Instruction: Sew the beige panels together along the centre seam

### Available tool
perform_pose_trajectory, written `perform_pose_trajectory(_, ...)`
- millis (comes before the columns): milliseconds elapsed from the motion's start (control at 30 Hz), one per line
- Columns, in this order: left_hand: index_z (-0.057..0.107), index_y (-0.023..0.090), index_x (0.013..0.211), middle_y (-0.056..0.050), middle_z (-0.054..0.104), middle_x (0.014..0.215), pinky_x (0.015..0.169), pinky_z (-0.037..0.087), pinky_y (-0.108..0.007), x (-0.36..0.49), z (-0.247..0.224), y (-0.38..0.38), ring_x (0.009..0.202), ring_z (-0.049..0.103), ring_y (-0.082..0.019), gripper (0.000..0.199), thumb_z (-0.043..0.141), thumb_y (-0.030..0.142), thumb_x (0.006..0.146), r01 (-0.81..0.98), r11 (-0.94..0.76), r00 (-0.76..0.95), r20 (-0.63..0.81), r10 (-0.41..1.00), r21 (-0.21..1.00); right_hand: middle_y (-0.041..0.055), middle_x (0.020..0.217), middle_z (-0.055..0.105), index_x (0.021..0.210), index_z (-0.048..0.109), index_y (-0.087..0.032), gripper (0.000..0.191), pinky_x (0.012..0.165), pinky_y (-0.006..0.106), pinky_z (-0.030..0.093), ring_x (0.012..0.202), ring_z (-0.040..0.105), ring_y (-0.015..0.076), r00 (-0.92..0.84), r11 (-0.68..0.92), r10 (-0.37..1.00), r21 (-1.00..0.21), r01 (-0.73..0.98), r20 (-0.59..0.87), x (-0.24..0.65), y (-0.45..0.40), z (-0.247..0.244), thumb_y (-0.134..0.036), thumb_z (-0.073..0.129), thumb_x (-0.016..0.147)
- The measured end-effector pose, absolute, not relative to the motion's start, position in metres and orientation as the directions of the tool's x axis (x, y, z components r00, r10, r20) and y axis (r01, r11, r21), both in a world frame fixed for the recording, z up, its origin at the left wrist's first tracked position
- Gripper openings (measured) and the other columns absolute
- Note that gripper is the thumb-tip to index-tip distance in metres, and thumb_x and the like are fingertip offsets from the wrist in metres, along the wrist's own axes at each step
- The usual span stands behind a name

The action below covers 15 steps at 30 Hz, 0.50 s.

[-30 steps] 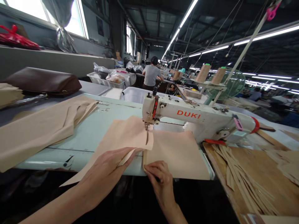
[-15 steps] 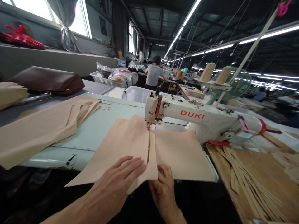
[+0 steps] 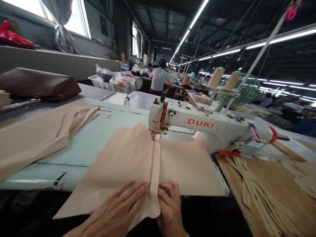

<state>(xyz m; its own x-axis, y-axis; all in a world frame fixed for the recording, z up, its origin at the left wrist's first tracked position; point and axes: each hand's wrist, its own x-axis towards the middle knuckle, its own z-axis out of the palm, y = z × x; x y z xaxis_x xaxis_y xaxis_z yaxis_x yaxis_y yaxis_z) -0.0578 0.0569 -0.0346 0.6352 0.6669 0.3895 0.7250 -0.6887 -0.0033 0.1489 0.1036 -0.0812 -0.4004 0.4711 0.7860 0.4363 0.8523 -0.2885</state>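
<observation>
Beige fabric (image 3: 118, 158) lies across the pale green sewing table (image 3: 118, 120), under the needle and presser foot of a white sewing machine (image 3: 195, 120). A raised strip (image 3: 155, 171) runs down from the foot, with a narrow dark slit or zipper line along its left side. My left hand (image 3: 123, 200) rests flat on the fabric left of the strip, fingers extended. The fingers of my right hand (image 3: 170, 204) are curled round the strip's right edge near the table's front; its thumb is partly hidden.
Folded beige pieces (image 3: 46, 131) and a dark brown leather bag (image 3: 39, 84) are at the left. Thin beige strips (image 3: 259, 191) lie on a wooden board (image 3: 229, 177) at the right. Thread cones (image 3: 216, 76) stand behind the machine. A person (image 3: 159, 79) sits farther back.
Both hands and the fabric's front edge have moved slightly down and left in view. The whole scene has also shifted left. More of the slit now shows between foot and hands.
</observation>
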Motion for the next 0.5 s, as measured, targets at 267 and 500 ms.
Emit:
perform_pose_trajectory(267, 0.026, 0.022, 0.155, -0.007, 0.051, 0.146, 0.114, 0.036, -0.04, -0.056, -0.025, 0.059, 0.131, 0.05, -0.027, 0.076, 0.06, 0.026, 0.088, 0.714, -0.68, 0.616, 0.31, 0.724, 0.17, 0.0065, 0.112, 0.061, 0.11, 0.055, -0.019, 0.031, 0.092, 0.032, 0.046, 0.107, 0.054, 0.0167, -0.407, 0.708, 0.691, -0.445, 0.548, 0.597, 0.167, 0.119, -0.041, -0.002, 0.039, 0.09)
perform_pose_trajectory(500, 0.042, 0.021, 0.148, -0.002, 0.058, 0.14, 0.111, 0.036, -0.022, -0.068, -0.063, 0.084, 0.123, 0.058, -0.017, 0.054, 0.055, 0.022, 0.096, 0.642, -0.757, 0.736, 0.371, 0.566, -0.121, -0.0005, 0.139, 0.055, 0.135, 0.051, -0.028, 0.053, 0.114, 0.047, 0.032, 0.129, 0.048, 0.0218, -0.623, 0.716, 0.686, -0.197, 0.67, 0.376, 0.147, 0.16, -0.05, -0.007, 0.045, 0.087)
